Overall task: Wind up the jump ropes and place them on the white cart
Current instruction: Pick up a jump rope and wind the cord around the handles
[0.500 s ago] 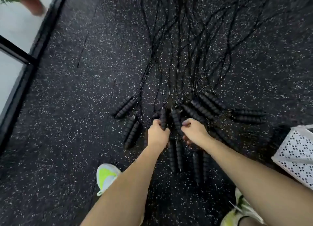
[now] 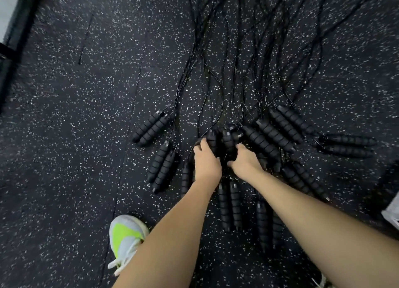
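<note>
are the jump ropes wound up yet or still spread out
Spread out: the cords trail loose across the floor from the handles; none is coiled.

Dim, even light; wide-angle warping, motion blur toward edges.

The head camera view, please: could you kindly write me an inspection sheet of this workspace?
Surface: black rubber floor with white speckles, seams visible.
Job's things: many black ribbed foam jump-rope handles lying mostly in pairs, fanned around the hands; white perforated cart only at the right edge, nothing seen on it.
Clutter: nothing seen.
Grips: left hand curled round a black handle; right hand curled round the neighbouring handle.
Cables: thin black rope cords run unwound and overlapping away from the person.
Surroundings: white and neon-yellow shoe at lower left; dark frame at upper left.
</note>
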`<state>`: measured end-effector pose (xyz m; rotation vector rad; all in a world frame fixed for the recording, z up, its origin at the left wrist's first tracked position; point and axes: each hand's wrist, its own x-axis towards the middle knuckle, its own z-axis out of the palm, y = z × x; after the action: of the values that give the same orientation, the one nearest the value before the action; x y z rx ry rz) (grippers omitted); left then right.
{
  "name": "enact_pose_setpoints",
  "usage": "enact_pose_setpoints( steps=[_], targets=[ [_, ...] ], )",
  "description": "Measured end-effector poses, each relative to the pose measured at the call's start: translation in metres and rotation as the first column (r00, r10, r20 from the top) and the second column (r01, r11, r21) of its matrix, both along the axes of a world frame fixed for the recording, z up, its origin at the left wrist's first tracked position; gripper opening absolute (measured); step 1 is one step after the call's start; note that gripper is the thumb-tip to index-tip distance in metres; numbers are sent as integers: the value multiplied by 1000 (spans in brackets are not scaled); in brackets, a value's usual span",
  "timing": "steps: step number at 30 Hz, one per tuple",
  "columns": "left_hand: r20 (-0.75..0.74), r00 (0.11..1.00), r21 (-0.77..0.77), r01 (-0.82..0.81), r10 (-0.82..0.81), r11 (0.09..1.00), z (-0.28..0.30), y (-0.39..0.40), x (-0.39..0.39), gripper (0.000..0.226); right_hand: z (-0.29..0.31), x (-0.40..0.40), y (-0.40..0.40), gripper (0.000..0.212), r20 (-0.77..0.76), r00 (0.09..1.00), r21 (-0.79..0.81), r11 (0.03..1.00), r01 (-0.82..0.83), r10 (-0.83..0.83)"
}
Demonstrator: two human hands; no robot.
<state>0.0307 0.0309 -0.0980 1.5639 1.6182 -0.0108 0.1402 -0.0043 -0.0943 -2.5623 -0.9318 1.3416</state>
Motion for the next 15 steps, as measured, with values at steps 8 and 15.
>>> enact_pose_setpoints(
  steps=[8,15],
  targets=[
    [309,906,-70,-282,289,957,87,0,13,35,81,-10,-11,44,-243,951,262,931,256,-193],
    [542,813,-57,-217,213,974,233,-25,3,21,240,-13,-44,31,-376,907,483,796,364,-187]
  ],
)
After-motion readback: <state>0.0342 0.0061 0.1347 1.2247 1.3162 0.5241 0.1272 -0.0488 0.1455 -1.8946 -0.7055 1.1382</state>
